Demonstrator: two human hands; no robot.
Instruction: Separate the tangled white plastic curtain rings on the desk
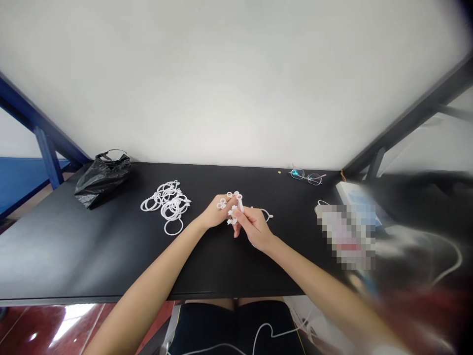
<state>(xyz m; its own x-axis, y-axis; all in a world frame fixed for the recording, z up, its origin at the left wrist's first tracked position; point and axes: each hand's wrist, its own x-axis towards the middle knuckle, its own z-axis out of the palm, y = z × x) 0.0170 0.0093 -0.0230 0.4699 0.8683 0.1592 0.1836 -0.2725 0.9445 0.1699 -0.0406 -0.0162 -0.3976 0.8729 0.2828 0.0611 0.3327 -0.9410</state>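
Observation:
Both my hands meet over the middle of the black table. In my left hand (217,212) are several white plastic rings (222,203), whose small round eyelets stick out between and beside the fingers. My right hand (257,228) is closed against the left one, thumb and fingers pinching a white plastic ring (240,204) of the same kind. Much of these rings is hidden by my fingers. Just behind my right hand, part of another white ring (266,215) shows. To the left lies a loose pile of white plastic rings (172,204) with small eyelets.
A crumpled black plastic bag (105,177) sits at the back left of the black table (121,256). Eyeglasses (306,176) lie at the back right. Farther right are a blurred-out object (345,236) and a white-and-blue box (358,202). A white cable (271,330) crosses my lap.

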